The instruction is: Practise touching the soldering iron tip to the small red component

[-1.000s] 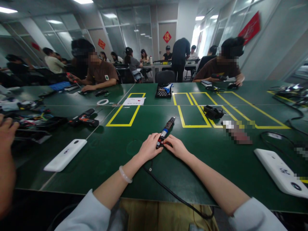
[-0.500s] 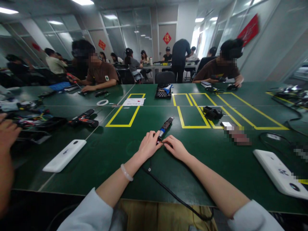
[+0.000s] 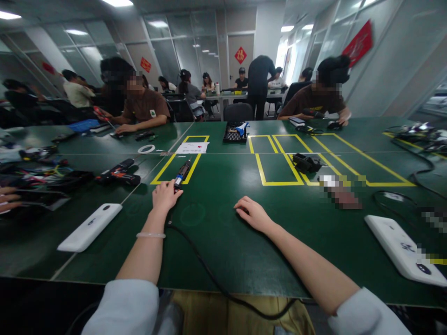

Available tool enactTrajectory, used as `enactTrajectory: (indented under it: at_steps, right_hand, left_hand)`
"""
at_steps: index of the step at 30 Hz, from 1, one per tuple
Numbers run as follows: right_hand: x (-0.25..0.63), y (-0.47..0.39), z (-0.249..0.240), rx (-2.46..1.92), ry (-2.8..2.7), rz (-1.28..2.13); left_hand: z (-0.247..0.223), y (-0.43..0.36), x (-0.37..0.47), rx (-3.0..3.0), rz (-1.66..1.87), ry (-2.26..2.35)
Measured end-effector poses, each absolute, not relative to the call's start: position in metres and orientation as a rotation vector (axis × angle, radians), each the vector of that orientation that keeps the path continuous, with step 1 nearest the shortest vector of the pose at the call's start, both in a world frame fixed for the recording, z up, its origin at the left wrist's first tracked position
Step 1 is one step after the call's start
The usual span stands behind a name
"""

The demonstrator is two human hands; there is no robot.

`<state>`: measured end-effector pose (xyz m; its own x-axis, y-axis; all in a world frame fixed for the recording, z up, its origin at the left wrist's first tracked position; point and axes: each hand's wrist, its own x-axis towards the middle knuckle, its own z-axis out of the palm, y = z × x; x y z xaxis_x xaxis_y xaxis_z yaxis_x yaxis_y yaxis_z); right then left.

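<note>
My left hand (image 3: 165, 199) is closed round the near end of a slim dark tool with a blue and silver band (image 3: 179, 177). The tool lies low over the table, its thin tip pointing away from me, between the lines of a yellow taped rectangle (image 3: 196, 170). A black cable (image 3: 200, 260) runs from beneath that hand over the table edge toward my lap. Farther right, my right hand (image 3: 254, 214) rests on the green table (image 3: 216, 251). Its fingers are curled together, with nothing seen in them, apart from the tool and cable.
White cases lie at left (image 3: 91, 227) and right (image 3: 401, 249). A power drill (image 3: 120, 173), a paper sheet (image 3: 192, 148), a tape roll (image 3: 146, 149), a black tray (image 3: 234, 133) and a black part (image 3: 307, 163) are around. Co-workers sit opposite; another person's hand (image 3: 10, 200) is at far left.
My left hand has moved left and slightly forward with the tool, drawing the cable along, away from my right hand. My right hand has stayed nearly in place.
</note>
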<state>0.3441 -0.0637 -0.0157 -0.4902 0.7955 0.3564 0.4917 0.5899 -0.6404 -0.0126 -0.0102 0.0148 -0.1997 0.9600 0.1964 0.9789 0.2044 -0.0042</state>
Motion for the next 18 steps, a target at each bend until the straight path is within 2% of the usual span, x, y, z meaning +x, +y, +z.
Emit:
enactTrajectory:
  at_steps: [8, 14, 18]
  right_hand:
    - [0.344, -0.062, -0.016, -1.013, -2.198, 0.629]
    - [0.346, -0.061, -0.017, -1.009, -2.209, 0.63]
    - [0.345, -0.061, -0.016, -1.007, -2.206, 0.622]
  left_hand:
    - [0.018, -0.014, -0.02, -1.708, -0.395, -2.39]
    - [0.017, -0.017, -0.018, -1.729, -0.331, -2.342]
    - [0.022, -0.019, -0.007, -1.726, -0.449, -2.264]
